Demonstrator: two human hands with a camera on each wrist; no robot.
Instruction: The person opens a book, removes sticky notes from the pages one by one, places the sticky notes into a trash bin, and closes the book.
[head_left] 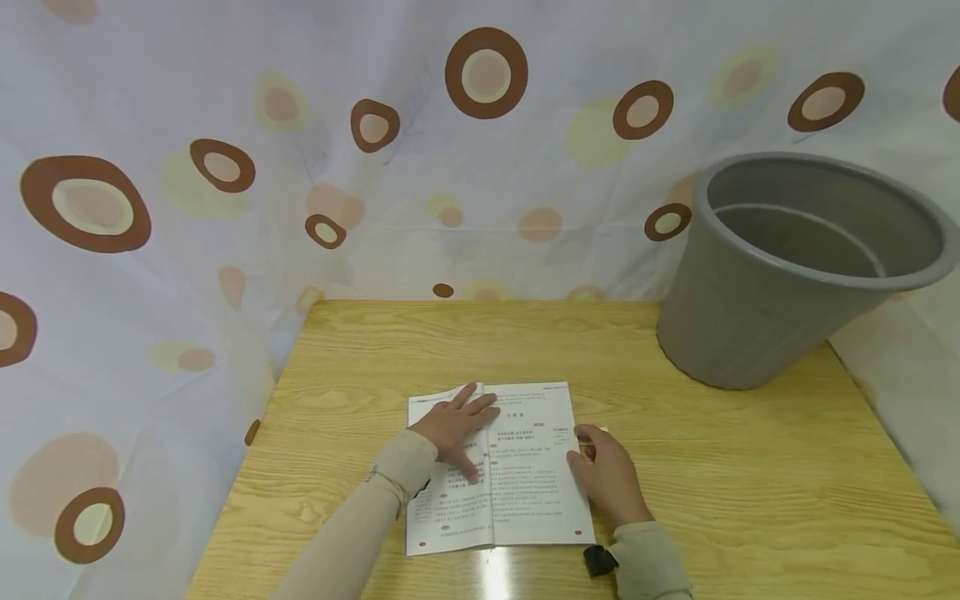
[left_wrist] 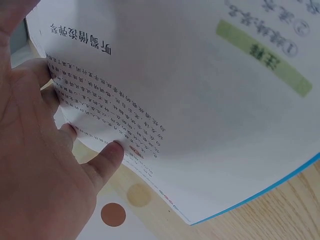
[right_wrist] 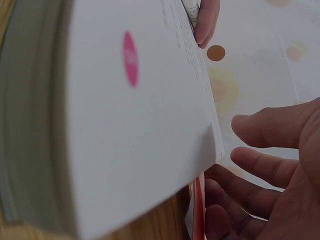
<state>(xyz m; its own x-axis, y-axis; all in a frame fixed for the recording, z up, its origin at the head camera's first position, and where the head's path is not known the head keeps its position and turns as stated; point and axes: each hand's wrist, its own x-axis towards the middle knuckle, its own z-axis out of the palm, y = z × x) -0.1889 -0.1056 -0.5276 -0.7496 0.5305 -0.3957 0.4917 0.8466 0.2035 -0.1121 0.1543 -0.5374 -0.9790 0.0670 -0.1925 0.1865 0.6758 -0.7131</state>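
An open book point(head_left: 528, 492) with printed pages lies on the wooden table. My left hand point(head_left: 453, 429) rests on its left page with fingers spread, the fingertips reaching the centre fold. In the left wrist view, the thumb point(left_wrist: 106, 161) lies against the printed page point(left_wrist: 190, 135). Beside the book's right edge is my right hand point(head_left: 611, 471), thumb and index finger apart at the page edge. Its lower fingers curl round a thin red-and-white strip point(right_wrist: 198, 207), seen in the right wrist view beside the page corner; I cannot tell what it is. Most of it is hidden by those fingers.
A large grey bin point(head_left: 750, 308) stands at the table's back right corner. Behind the wooden table point(head_left: 465, 342) hangs a white sheet point(head_left: 420, 192) with brown and yellow circles. A small black device point(head_left: 600, 560) sits at the right wrist.
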